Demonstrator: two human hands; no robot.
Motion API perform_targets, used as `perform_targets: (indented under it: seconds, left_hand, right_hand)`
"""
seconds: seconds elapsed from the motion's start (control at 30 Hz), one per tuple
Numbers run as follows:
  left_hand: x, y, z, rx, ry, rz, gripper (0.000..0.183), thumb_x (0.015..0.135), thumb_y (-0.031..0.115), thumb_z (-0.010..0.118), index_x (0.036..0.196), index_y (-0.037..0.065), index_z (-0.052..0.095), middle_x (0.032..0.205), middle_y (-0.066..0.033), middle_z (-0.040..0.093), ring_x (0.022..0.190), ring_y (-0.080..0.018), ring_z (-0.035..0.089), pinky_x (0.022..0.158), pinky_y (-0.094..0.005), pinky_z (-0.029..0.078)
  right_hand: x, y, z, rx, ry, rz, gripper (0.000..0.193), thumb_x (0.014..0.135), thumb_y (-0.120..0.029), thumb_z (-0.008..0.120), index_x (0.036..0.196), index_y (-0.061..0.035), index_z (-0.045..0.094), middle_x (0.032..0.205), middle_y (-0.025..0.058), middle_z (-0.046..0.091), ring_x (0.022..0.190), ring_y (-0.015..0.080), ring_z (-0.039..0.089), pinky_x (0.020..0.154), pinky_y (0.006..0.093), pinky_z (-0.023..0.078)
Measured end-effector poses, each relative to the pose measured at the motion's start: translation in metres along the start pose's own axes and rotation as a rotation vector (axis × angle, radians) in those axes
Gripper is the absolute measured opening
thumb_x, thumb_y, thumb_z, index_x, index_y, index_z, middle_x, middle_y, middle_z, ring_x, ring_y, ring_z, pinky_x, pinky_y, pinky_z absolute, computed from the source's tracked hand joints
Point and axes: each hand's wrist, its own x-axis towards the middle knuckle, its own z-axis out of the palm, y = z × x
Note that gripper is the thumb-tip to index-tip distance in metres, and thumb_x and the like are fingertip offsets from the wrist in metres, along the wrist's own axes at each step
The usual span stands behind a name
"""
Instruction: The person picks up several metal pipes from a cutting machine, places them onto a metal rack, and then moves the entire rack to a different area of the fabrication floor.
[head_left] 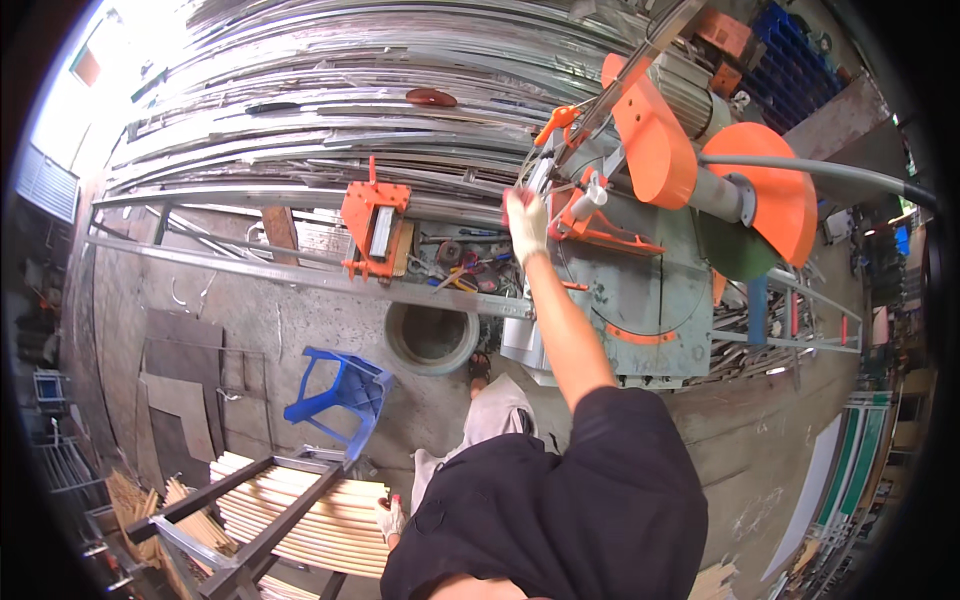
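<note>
My right hand, in a pale glove with reddish fingertips, reaches forward to the metal fence and clamp of an orange cutting machine. Its fingers are curled closed there; what they hold is hidden. Just right of it is a clamp cylinder on an orange bracket. Down at my left side, my left hand, gloved alike, is at the ends of a stack of pale wood-coloured bars. Its fingers look curled, and I cannot make out what is in them. The bars rest on a dark metal frame.
Long metal profiles lie piled beyond the rail. An orange stop block sits on that rail, beside hand tools. A round tub and a blue plastic stool stand on the floor. A grey hose crosses at right.
</note>
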Motion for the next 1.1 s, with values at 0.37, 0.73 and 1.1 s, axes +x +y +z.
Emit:
perform_targets:
  seconds: [0.37,0.73,1.1]
  left_hand:
    - [-0.003,0.123,-0.028,0.158,-0.397,-0.049,0.05,0.086,0.035,0.08,0.118,0.001,0.066,0.094,-0.0093,0.068,0.083,-0.022,0.064,0.07,-0.0366,0.053]
    - [0.076,0.221,-0.033,0.319,-0.597,0.163,0.04,0.088,0.028,0.077,0.117,0.002,0.066,0.094,-0.0051,0.068,0.081,-0.0174,0.063,0.067,-0.0339,0.052]
    - [0.2,0.299,-0.047,-0.112,-0.557,0.223,0.028,0.096,0.026,0.07,0.12,0.012,0.067,0.093,0.0011,0.067,0.077,-0.0112,0.062,0.066,-0.0278,0.051]
  right_hand:
    - [0.173,-0.103,0.044,-0.547,0.349,-0.16,0.032,0.091,-0.037,0.061,0.092,-0.0073,0.075,0.088,0.0214,0.075,0.085,0.0403,0.073,0.074,0.0515,0.055]
    - [-0.154,-0.141,0.027,-0.488,-0.49,-0.177,0.051,0.098,-0.036,0.058,0.142,-0.0113,0.051,0.114,0.0322,0.065,0.085,0.0465,0.07,0.079,0.052,0.057]
    - [-0.246,0.035,-0.086,0.404,0.054,0.746,0.06,0.1,-0.064,0.052,0.099,-0.005,0.063,0.064,0.0135,0.068,0.042,0.025,0.063,0.036,0.0388,0.049]
